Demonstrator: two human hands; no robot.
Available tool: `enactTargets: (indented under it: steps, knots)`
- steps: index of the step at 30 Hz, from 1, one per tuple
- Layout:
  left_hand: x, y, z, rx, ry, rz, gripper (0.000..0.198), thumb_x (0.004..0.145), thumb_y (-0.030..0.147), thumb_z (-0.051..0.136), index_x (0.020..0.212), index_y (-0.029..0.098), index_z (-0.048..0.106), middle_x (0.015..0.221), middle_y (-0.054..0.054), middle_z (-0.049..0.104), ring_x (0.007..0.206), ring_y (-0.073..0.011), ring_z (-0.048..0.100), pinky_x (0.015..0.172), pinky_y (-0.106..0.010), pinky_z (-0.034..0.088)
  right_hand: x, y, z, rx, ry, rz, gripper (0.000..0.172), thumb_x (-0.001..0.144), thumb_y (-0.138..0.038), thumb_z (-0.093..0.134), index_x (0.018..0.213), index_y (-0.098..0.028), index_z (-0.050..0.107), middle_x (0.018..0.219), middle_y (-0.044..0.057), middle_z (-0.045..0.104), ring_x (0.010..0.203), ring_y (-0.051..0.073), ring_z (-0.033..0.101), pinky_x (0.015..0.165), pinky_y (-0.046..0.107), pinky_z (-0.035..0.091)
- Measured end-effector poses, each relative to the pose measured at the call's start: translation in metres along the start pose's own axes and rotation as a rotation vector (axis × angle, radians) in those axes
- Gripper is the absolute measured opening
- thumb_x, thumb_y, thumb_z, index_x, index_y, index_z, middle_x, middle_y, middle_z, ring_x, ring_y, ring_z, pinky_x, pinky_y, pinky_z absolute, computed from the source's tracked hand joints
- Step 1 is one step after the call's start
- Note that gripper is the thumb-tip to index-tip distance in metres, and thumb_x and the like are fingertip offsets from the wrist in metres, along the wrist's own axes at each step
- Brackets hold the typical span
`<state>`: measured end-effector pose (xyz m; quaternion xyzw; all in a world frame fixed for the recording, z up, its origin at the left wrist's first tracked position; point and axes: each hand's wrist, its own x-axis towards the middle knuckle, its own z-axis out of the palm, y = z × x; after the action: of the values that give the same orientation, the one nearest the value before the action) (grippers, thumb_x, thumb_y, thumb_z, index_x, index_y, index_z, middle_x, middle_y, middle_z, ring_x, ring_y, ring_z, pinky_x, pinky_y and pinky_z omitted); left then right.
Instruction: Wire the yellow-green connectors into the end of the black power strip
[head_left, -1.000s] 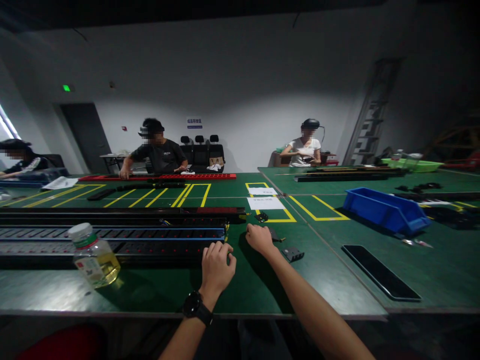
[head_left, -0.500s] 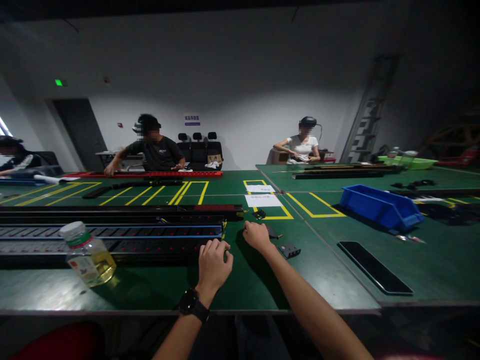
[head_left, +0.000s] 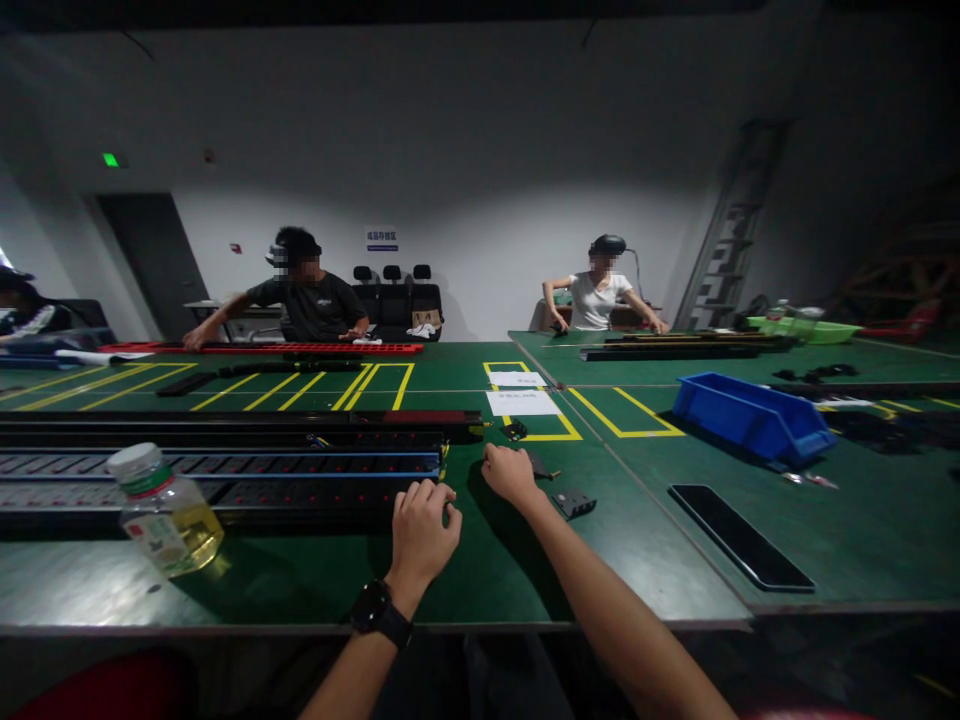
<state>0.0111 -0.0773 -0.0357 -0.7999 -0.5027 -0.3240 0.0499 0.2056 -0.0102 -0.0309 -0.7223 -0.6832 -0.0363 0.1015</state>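
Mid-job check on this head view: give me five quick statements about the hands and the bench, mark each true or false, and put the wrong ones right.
1. The dark watch is on the same arm as the left hand. True.
2. The bottle stands to the right of the right hand. False: the bottle stands to the left of the left hand.
3. The black phone-like slab lies nearer the wearer than the blue bin. True.
4. The blue bin is upside down. False: it stands upright, open side up.
5. Two white sheets lie beyond the right hand. True.
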Motion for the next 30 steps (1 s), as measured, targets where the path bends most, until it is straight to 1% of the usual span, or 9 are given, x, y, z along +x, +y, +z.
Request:
enactTargets:
  steps: [6,20,25,30]
  knots:
    - [0.0001,-0.0007,0.0011,0.0,-0.002,0.0,0.014,0.088,0.013,0.058,0.09,0.023,0.068,0.092,-0.003,0.07,0.093,-0.0238,0.061,0.084,-0.039,0.038,-0.0003,-0.0005,-0.0005,-0.011,-0.002,0.004,0.023,0.1,-0.017,0.047,0.109,-0.017,0.068,0.107,0.014,0.078,0.099,0.027,0.074,0.086,0.035,0.042]
    - [-0.0009,-0.0006,0.0004,-0.009,-0.011,-0.009,0.014,0.087,0.013,0.058,0.089,0.023,0.067,0.092,-0.003,0.07,0.094,-0.0239,0.062,0.084,-0.039,0.038,0.0008,0.0006,0.0056,-0.012,0.013,-0.002,0.022,0.1,-0.016,0.048,0.11,-0.016,0.068,0.107,0.015,0.078,0.1,0.027,0.073,0.087,0.034,0.042]
    - [-0.0009,-0.0002,0.0003,-0.014,-0.015,-0.03,0.014,0.087,0.012,0.058,0.089,0.023,0.067,0.093,-0.004,0.07,0.095,-0.0242,0.061,0.085,-0.039,0.038,0.0024,0.0013,0.0082,-0.015,0.014,-0.004,0.02,0.099,-0.017,0.05,0.108,-0.017,0.068,0.106,0.014,0.078,0.099,0.027,0.073,0.085,0.034,0.042]
    - [-0.0013,-0.0004,0.0018,-0.019,-0.015,-0.025,0.014,0.087,0.012,0.059,0.089,0.023,0.067,0.093,-0.004,0.07,0.095,-0.0238,0.061,0.084,-0.039,0.038,0.0027,0.0013,0.0077,-0.014,0.009,-0.004,0.02,0.099,-0.017,0.05,0.108,-0.017,0.068,0.105,0.014,0.078,0.099,0.027,0.073,0.084,0.033,0.042]
